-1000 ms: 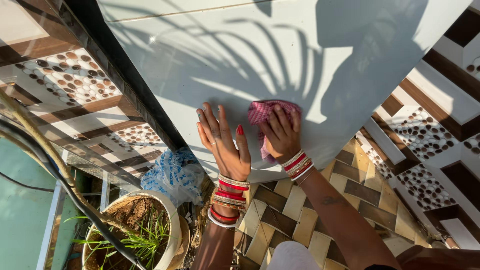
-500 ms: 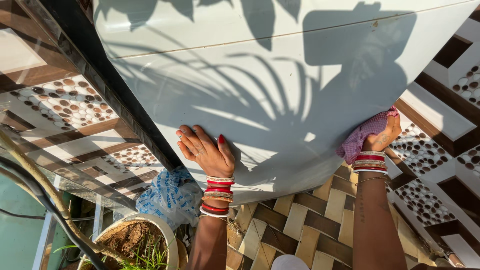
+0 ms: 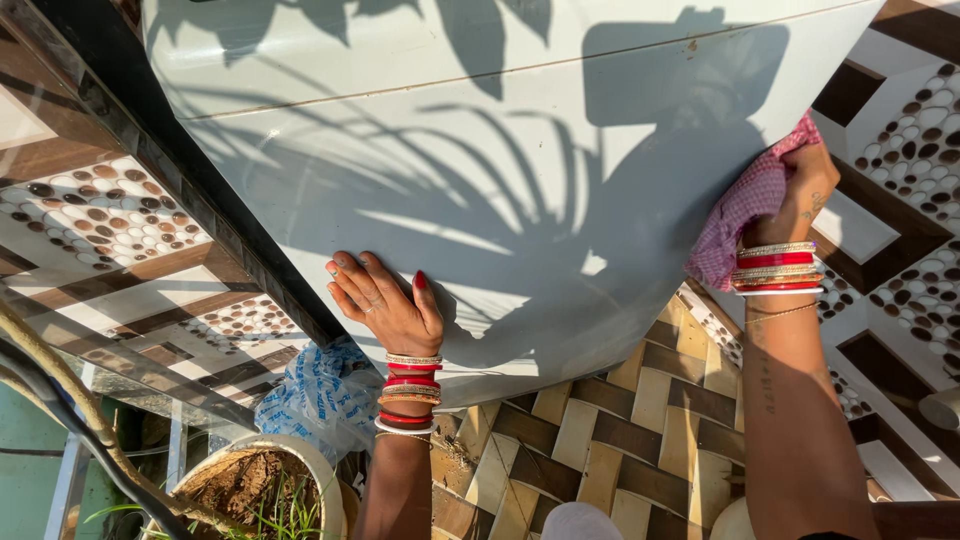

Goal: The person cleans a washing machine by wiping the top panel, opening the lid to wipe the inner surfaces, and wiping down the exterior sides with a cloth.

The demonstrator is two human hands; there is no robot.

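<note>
Left hand (image 3: 385, 300) lies flat, fingers spread, on the white panel (image 3: 480, 180), holding nothing. Over at the panel's right edge, I see my right hand (image 3: 800, 190) clutching a pink cloth (image 3: 745, 215).

My right hand (image 3: 800, 195) swept the pink cloth (image 3: 745, 210) from the middle of the white panel (image 3: 480, 170) out to its right edge, then a bit higher along that edge since half a second ago. The cloth now sits bunched over the panel's edge, fingers clamped on it. My left hand (image 3: 385, 300) slid left and slightly down on the panel, palm still flat near the lower edge. View shifted too: the seam line on the panel shows now, and less of the plant pot (image 3: 265, 490) is in frame.
</note>
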